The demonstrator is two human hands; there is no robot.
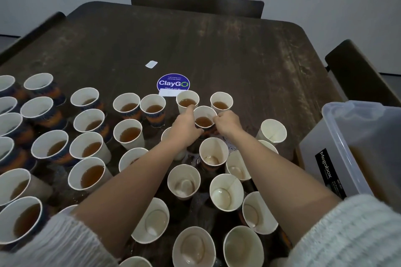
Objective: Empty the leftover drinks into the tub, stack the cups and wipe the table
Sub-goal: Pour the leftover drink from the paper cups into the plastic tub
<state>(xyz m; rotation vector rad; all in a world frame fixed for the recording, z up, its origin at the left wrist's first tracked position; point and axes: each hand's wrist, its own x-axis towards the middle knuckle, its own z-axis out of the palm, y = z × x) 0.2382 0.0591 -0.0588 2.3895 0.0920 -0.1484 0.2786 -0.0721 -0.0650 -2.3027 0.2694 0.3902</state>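
While both hands, left hand [187,128] and right hand [226,122], grip one full cup [204,118] mid-surface, emptied cups [225,193] crowd near; many full cups [91,172] remain left, tub [338,136] right, stacking and wiping undone.

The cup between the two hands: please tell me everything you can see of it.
The cup is a white paper cup, standing upright on the dark wooden table, just in front of two other filled cups. It holds brown liquid, partly filled; the inside wall is plain white. A dark printed band shows on its lower outside. The left hand curls round its left side and the right hand pinches its right rim. Whether it is lifted off the table cannot be told.
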